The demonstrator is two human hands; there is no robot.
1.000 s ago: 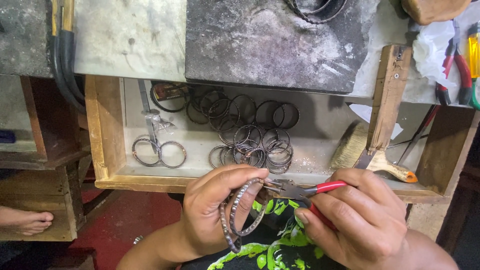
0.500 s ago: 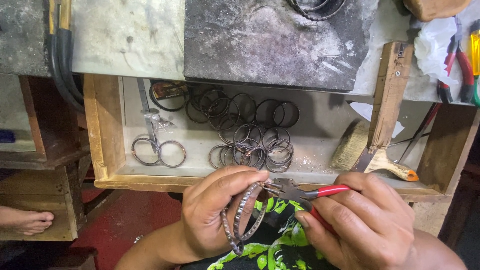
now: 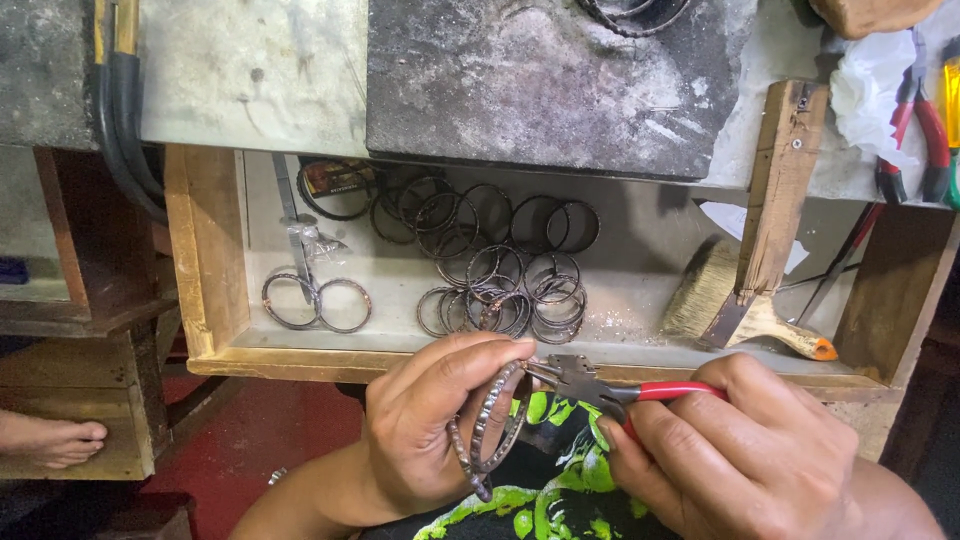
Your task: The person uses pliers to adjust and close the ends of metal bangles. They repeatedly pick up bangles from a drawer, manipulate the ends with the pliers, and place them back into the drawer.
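Left hand [image 3: 425, 425]: grip pinching a beaded grey metal bangle [image 3: 487, 430], near centre, just in front of the open wooden drawer [image 3: 205, 270]. Right hand [image 3: 745, 450]: grip closed around red-handled steel pliers [image 3: 600, 385], tips touching the bangle's top. Drawer holds loose dark metal bangles [image 3: 500, 270]; flat wooden-handled brush [image 3: 745, 315] at right.

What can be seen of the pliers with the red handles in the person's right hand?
The pliers have dull grey metal jaws and red-coated handles. They lie roughly level, jaws pointing left, above the person's lap at the open drawer's front edge. The right hand wraps the handles; the jaw tips meet the beaded metal bangle pinched in the left hand.
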